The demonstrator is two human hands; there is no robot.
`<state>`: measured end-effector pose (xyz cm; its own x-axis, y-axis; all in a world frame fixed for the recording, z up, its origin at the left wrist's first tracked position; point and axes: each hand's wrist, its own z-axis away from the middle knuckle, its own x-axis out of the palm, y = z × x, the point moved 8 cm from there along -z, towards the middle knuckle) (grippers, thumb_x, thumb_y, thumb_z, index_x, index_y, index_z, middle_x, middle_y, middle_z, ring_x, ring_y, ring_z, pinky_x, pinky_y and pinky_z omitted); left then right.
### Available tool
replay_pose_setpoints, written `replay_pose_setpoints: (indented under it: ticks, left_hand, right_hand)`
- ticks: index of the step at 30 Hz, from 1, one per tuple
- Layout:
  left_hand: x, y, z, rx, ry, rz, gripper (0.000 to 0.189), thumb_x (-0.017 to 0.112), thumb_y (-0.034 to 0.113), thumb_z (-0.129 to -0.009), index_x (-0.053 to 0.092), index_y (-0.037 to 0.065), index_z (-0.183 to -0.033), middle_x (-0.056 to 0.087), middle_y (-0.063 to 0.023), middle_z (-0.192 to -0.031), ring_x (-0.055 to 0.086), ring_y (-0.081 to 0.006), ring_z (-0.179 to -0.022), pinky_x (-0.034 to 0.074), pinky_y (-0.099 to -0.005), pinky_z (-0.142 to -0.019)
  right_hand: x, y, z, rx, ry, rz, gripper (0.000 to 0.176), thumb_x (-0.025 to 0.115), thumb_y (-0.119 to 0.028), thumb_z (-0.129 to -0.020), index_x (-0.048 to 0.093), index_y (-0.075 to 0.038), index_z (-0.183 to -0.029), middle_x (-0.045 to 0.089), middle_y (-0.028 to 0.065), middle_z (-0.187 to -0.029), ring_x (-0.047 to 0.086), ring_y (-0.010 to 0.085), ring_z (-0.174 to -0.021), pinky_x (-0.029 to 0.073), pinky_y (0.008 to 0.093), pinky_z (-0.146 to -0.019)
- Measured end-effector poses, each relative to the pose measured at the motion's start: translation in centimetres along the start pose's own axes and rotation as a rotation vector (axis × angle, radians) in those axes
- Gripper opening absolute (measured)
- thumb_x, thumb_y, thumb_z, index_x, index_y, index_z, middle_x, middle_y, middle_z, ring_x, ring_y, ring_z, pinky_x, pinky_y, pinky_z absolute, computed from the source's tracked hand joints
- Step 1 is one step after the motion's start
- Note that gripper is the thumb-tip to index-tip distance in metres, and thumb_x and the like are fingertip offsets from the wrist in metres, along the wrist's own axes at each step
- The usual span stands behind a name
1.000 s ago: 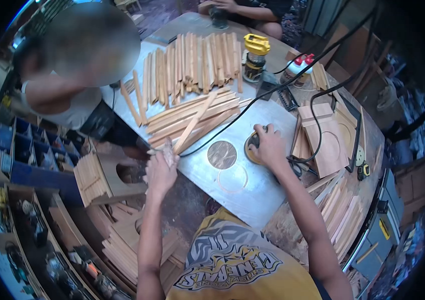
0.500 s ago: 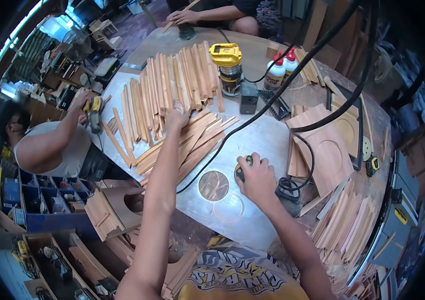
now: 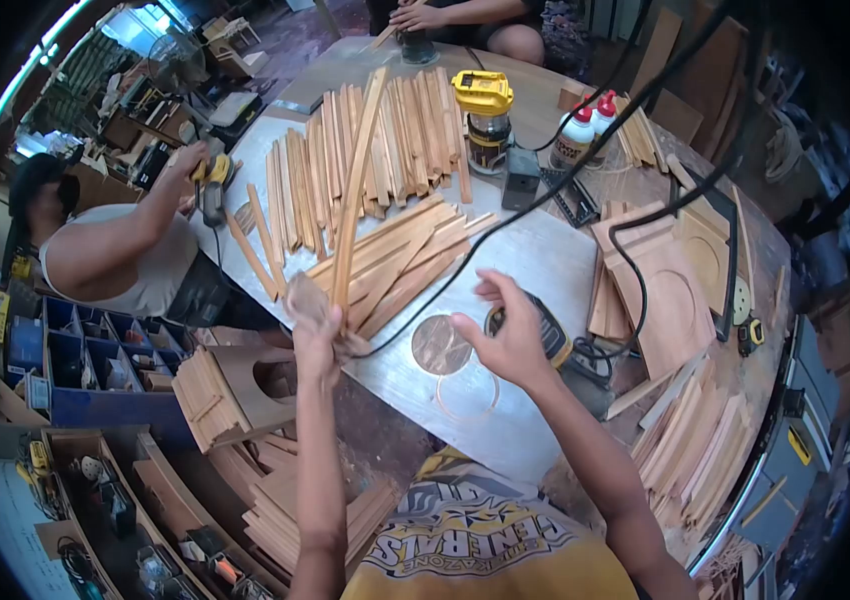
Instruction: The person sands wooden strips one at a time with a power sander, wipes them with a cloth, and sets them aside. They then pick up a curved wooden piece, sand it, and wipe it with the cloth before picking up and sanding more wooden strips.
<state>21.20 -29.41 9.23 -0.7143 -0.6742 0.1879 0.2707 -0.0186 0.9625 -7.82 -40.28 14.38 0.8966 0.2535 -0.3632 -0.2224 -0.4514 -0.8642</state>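
Note:
My left hand [image 3: 315, 335] is closed on the lower end of a long wooden strip [image 3: 358, 180], which stands up at a slant in front of the piles; its fingers are blurred by motion. My right hand [image 3: 513, 335] is open, thumb and fingers apart, just left of a black and yellow power sander [image 3: 545, 332] and partly covering it. The sander rests on the metal-topped table [image 3: 385, 385]. A loose heap of wooden strips [image 3: 410, 260] lies beyond my left hand, with a row of upright-laid strips [image 3: 295, 190] behind it.
A black cable [image 3: 485, 240] crosses above the table. Glue bottles [image 3: 575, 138], a jar with a yellow top [image 3: 485, 120] and wooden panels [image 3: 655, 290] stand or lie to the back and right. A co-worker [image 3: 115, 250] holds another sander at left; another person's hands [image 3: 420, 18] work at the far edge.
My left hand has come back from the pile toward me with a wooden strip in it. My right hand has lifted off the sander and opened. The camera view has shifted slightly.

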Motion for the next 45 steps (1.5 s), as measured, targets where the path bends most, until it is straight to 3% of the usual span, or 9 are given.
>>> replay_pose_setpoints:
  ticks: [4, 10, 15, 18, 23, 30, 41, 43, 45]
  left_hand:
    - [-1.1, -3.7, 9.6, -0.074, -0.181, -0.107, 0.045, 0.084, 0.018, -0.089, 0.059, -0.002, -0.121, 0.068, -0.0056, -0.096, 0.069, -0.0163, -0.090, 0.057, -0.0303, -0.067]
    - [-4.8, -6.8, 14.9, -0.277, -0.099, 0.049, 0.048, 0.072, 0.034, -0.101, 0.059, 0.000, -0.132, 0.067, -0.0015, -0.101, 0.063, -0.0124, -0.090, 0.052, -0.0282, -0.083]
    - [-3.8, -8.1, 17.1, -0.280, -0.181, -0.108, 0.074, 0.049, 0.056, -0.107, 0.038, -0.001, -0.153, 0.058, -0.0102, -0.136, 0.057, -0.0157, -0.122, 0.049, -0.0331, -0.103]
    - [0.9, -6.6, 19.4, -0.228, -0.562, 0.385, 0.081, 0.036, 0.045, -0.113, -0.001, -0.006, -0.164, 0.018, -0.0182, -0.171, 0.018, -0.0268, -0.157, 0.017, -0.0346, -0.127]
    - [0.9, -9.0, 20.3, -0.137, -0.574, -0.317, 0.069, 0.043, 0.028, -0.111, 0.013, -0.006, -0.163, 0.039, -0.0199, -0.160, 0.040, -0.0314, -0.147, 0.034, -0.0367, -0.119]
    - [1.2, -7.5, 23.3, 0.477, 0.185, -1.054, 0.075, 0.058, 0.023, -0.101, 0.023, -0.012, -0.158, 0.045, -0.0313, -0.134, 0.046, -0.0479, -0.120, 0.041, -0.0521, -0.104]
    - [2.0, -14.4, 22.6, -0.063, -0.139, -0.508, 0.044, 0.058, 0.027, -0.102, 0.056, -0.003, -0.134, 0.066, -0.0312, -0.118, 0.064, -0.0504, -0.110, 0.053, -0.0524, -0.089]
    - [2.6, -17.3, 21.7, 0.109, -0.159, -0.565, 0.035, 0.060, 0.021, -0.100, 0.062, -0.004, -0.124, 0.069, -0.0288, -0.114, 0.068, -0.0449, -0.107, 0.054, -0.0479, -0.089]
    - [2.1, -18.9, 20.9, 0.117, 0.021, -0.405, 0.028, 0.059, 0.023, -0.101, 0.062, -0.001, -0.114, 0.070, -0.0263, -0.100, 0.069, -0.0455, -0.097, 0.053, -0.0479, -0.084]
  right_hand:
    - [6.6, -1.3, 1.4, 0.421, -0.310, -0.875, 0.043, 0.076, -0.022, -0.097, 0.053, -0.002, -0.127, 0.068, 0.0115, -0.105, 0.066, 0.0129, -0.080, 0.053, 0.0285, -0.062]
    - [10.3, 0.2, 4.2, 0.451, -0.577, -0.706, 0.018, 0.066, -0.012, -0.102, 0.056, -0.002, -0.114, 0.066, 0.0066, -0.082, 0.065, 0.0119, -0.065, 0.053, 0.0263, -0.056]
    - [11.7, -1.4, 6.8, 0.330, -0.716, -0.549, 0.016, 0.065, -0.005, -0.100, 0.056, -0.001, -0.113, 0.066, 0.0074, -0.087, 0.068, 0.0124, -0.070, 0.056, 0.0263, -0.058]
    - [12.0, -1.3, 7.9, 0.361, -0.714, -0.552, 0.017, 0.065, -0.004, -0.100, 0.055, 0.000, -0.113, 0.066, 0.0095, -0.091, 0.071, 0.0155, -0.071, 0.060, 0.0280, -0.060]
    - [11.6, -0.5, 9.2, 0.435, -0.733, -0.597, 0.019, 0.066, -0.006, -0.101, 0.053, 0.001, -0.113, 0.065, 0.0109, -0.092, 0.073, 0.0189, -0.074, 0.064, 0.0308, -0.063]
    - [11.2, -0.8, 11.3, 0.384, -0.656, -0.560, 0.020, 0.069, -0.008, -0.100, 0.054, -0.001, -0.111, 0.068, 0.0066, -0.086, 0.070, 0.0125, -0.071, 0.058, 0.0256, -0.060]
    - [12.4, -1.0, 14.3, 0.358, -0.690, -0.449, 0.006, 0.059, 0.000, -0.094, 0.058, 0.000, -0.100, 0.063, 0.0019, -0.073, 0.059, 0.0072, -0.064, 0.047, 0.0254, -0.058]
    - [11.7, 2.9, 14.8, 0.644, -0.540, -0.416, 0.009, 0.061, -0.002, -0.093, 0.058, 0.000, -0.101, 0.061, 0.0019, -0.072, 0.059, 0.0074, -0.064, 0.047, 0.0262, -0.058]
    - [10.4, 6.9, 15.9, 0.491, -0.356, -0.168, 0.018, 0.067, -0.010, -0.091, 0.059, -0.001, -0.105, 0.063, 0.0063, -0.069, 0.060, 0.0167, -0.057, 0.051, 0.0335, -0.057]
